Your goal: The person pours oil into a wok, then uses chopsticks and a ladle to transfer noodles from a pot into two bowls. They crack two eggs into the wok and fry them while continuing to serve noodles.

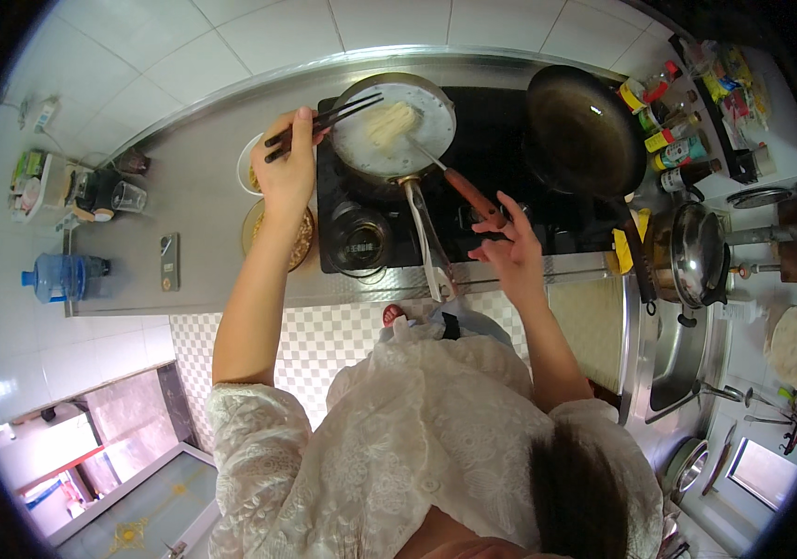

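Note:
My left hand [288,157] grips dark chopsticks [349,112], their tips above the left side of a long-handled pan [342,157]. Pale noodles [393,124] sit in the pan's cloudy, foamy liquid. A utensil with a wooden handle [472,195] leans over the rim; its head is hidden in the liquid. My right hand [514,255] is at the end of that handle with fingers spread, not closed around it. Partly behind my left hand and forearm are a white bowl [246,164] and a glass bowl of brown pieces [303,241].
A dark wok [584,133] sits on the black cooktop [482,119], right of the pan. Bottles [678,150] line the right wall near a lidded pot [698,244]. A glass lid [363,237] lies at front left. Left, a phone [169,262] lies on the steel counter [203,209].

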Demonstrator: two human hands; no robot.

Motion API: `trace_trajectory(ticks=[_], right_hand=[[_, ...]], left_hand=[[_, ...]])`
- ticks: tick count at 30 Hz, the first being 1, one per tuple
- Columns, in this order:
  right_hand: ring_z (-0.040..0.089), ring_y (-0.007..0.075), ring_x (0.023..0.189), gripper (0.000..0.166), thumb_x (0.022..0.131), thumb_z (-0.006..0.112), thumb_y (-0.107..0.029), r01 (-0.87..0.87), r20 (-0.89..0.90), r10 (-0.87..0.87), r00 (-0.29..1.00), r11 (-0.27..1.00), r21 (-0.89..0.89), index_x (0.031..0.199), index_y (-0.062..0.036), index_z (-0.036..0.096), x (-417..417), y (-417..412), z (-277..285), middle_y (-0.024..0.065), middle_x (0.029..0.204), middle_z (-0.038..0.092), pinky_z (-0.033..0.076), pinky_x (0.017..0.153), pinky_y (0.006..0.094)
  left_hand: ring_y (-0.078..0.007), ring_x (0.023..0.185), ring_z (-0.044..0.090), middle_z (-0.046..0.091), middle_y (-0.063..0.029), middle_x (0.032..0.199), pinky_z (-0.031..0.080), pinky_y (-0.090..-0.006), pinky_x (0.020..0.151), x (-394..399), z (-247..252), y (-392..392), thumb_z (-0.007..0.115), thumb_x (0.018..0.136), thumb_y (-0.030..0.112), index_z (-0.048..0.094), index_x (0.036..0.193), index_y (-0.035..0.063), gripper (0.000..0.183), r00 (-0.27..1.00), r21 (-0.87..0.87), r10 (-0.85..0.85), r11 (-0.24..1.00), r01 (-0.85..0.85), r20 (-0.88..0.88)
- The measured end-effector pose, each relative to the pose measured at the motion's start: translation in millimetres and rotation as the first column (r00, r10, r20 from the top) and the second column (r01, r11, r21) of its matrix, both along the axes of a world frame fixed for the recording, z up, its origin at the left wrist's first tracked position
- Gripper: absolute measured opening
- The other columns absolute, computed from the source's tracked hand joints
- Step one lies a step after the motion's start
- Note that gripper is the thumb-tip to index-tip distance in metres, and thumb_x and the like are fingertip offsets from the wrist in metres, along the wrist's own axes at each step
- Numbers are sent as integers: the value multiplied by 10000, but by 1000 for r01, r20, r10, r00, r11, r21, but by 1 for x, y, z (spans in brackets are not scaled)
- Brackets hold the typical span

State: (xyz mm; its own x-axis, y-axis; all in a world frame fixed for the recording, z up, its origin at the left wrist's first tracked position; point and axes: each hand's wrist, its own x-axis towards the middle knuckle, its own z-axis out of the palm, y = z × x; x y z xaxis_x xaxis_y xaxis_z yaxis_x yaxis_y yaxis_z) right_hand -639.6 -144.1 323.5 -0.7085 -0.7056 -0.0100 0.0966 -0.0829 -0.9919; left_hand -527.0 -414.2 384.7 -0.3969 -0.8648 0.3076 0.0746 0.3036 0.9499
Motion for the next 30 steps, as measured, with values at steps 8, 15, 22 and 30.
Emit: trace_trajectory(ticks=[8, 15, 22, 30], right_hand=[[636, 192, 714, 400, 758, 549, -18, 308, -509, -26, 860, 822, 479, 1155, -71, 562, -27, 50, -90, 104, 991, 618, 507, 671, 319], [583, 324, 957, 488, 765, 581, -66, 428, -692, 231, 684, 641, 637, 1242, -119, 489, -29, 17, -111, 168, 1127, 550, 494, 794, 400], [496, 374, 1101, 628, 761, 527, 33, 415, -745, 573, 342, 618, 667, 1340, -175, 397, -44, -22, -142, 198, 1286, 422, 470, 878, 411], [598, 358, 928, 384, 861, 519, -154, 412, -584, 638, 502, 417, 810, 1237, -92, 469, -53, -43, -142, 198, 1111, 544, 512, 734, 437]], left_hand=[[-231, 757, 602, 606, -139, 866, 477, -300, 702, 77, -42, 10, 550, 869, 34, 625, 919, -17, 103, 969, -647, 206, 759, -72, 134], [-335, 840, 600, 536, -158, 1099, 506, -375, 669, 172, -154, 14, 587, 841, 120, 579, 1060, 47, 231, 731, -693, 404, 709, 129, 549], [-378, 1120, 458, 441, -213, 1234, 422, -421, 905, 197, -177, 24, 683, 747, 274, 454, 1265, 75, 601, 614, -551, 299, 788, 273, 730], [-413, 1194, 371, 381, -225, 1310, 299, -465, 1021, 205, -169, 29, 641, 658, 33, 404, 1312, 40, 696, 581, -520, 251, 775, 359, 775]])
